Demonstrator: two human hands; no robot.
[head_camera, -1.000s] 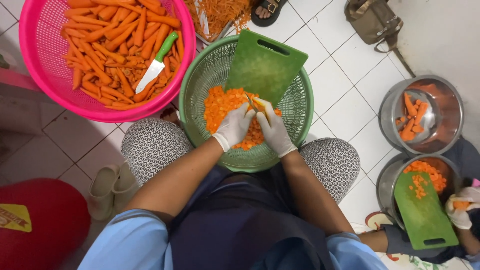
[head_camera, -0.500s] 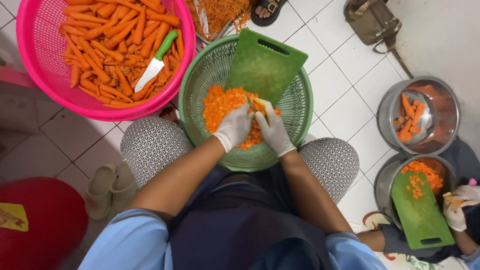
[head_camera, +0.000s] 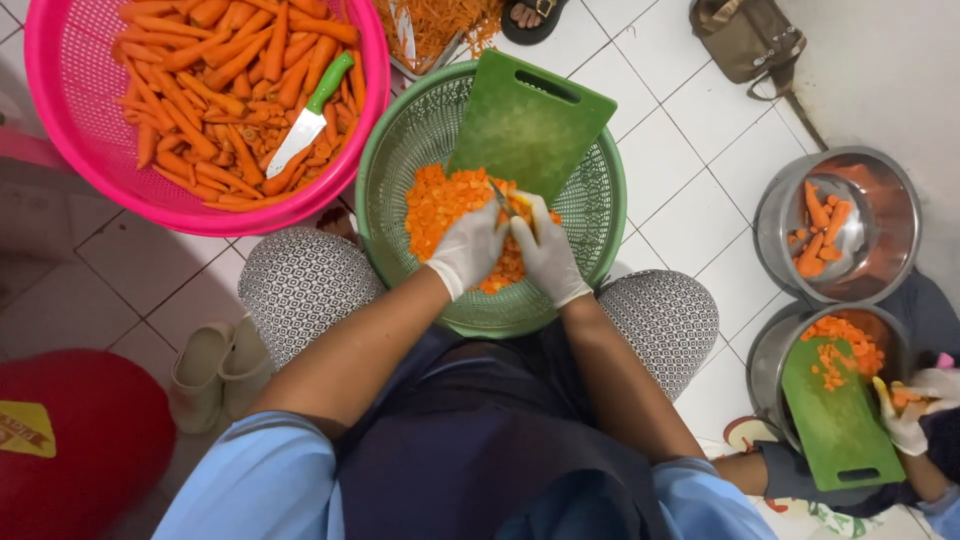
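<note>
We hold our gloved left hand (head_camera: 467, 250) and right hand (head_camera: 548, 256) close together over the green basket (head_camera: 400, 150), pinching a small knife (head_camera: 503, 200) between them. Chopped carrot (head_camera: 440, 200) lies in the basket, against the green cutting board (head_camera: 525, 125).

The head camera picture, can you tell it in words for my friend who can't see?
Two gloved hands, left hand and right hand, cut carrot with a small knife over chopped carrot pieces in a green basket holding a green cutting board. A pink basket of whole carrots with another knife sits to the left.
</note>
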